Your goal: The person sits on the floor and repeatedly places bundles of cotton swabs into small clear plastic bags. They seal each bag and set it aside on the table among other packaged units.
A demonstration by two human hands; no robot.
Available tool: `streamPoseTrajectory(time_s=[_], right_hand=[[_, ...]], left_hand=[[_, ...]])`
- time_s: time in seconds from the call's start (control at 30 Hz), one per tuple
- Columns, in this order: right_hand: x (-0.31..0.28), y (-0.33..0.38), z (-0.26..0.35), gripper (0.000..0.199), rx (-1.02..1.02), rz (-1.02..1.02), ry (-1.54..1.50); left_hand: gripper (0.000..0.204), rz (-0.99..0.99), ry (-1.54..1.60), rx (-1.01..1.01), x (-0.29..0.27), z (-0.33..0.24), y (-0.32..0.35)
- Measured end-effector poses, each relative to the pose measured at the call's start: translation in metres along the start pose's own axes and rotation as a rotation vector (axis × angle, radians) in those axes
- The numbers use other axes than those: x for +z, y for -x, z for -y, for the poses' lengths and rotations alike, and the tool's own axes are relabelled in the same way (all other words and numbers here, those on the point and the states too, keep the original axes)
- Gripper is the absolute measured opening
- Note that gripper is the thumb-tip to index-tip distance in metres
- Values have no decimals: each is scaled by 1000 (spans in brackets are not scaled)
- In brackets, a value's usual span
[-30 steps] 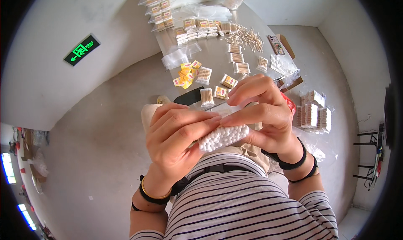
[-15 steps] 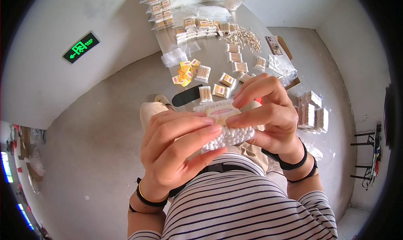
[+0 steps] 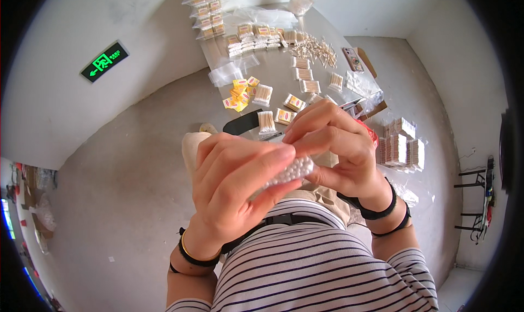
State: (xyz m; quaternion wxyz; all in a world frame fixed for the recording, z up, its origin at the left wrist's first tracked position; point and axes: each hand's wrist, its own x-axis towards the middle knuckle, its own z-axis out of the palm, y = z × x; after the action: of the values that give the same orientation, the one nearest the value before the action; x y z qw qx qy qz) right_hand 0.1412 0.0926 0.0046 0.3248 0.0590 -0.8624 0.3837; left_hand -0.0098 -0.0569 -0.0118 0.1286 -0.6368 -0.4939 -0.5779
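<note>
Above my lap I hold a pack of cotton swabs [image 3: 293, 172], its white cotton tips facing me. My left hand [image 3: 234, 175] grips it from the left, the thumb below and the fingers over its top. On the other side my right hand [image 3: 341, 151] pinches the pack's right end, fingertips meeting those of the left. The fingers hide most of the pack, including its label. Just beyond lie a bundle of swabs [image 3: 266, 122] and labelled swab packs [image 3: 286, 116], with yellow printed cards [image 3: 238, 95] farther left.
The grey table [image 3: 273, 66] bears rows of finished-looking packs [image 3: 254, 39], a heap of loose swabs [image 3: 316, 50], clear plastic bags [image 3: 225, 73] and a phone [image 3: 353, 59]. Stacks of swab bundles [image 3: 401, 148] stand to the right. A black strap-like piece [image 3: 240, 124] overhangs the near edge.
The pack has tilted so that its labelled face no longer shows. My left fingers have moved over its top, and my right hand has shifted slightly left.
</note>
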Motion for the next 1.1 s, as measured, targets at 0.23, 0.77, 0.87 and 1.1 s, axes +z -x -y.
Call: streamPoseTrajectory(time_s=[0.23,0.77,0.87,1.1], right_hand=[[1,-2,4,31,138,-31,-45],[29,-10,-74,26,445,-251,62],[37,-20,-91,28,484,-268,177],[34,-38,-141,34,685,-414,-26]], left_hand=[[64,-11,122,-233,4,10,12],[37,-441,1019,-1059,54,83,6],[37,-461,1048,-1093,71,102,12],[55,-350,953,-1083,92,138,17]])
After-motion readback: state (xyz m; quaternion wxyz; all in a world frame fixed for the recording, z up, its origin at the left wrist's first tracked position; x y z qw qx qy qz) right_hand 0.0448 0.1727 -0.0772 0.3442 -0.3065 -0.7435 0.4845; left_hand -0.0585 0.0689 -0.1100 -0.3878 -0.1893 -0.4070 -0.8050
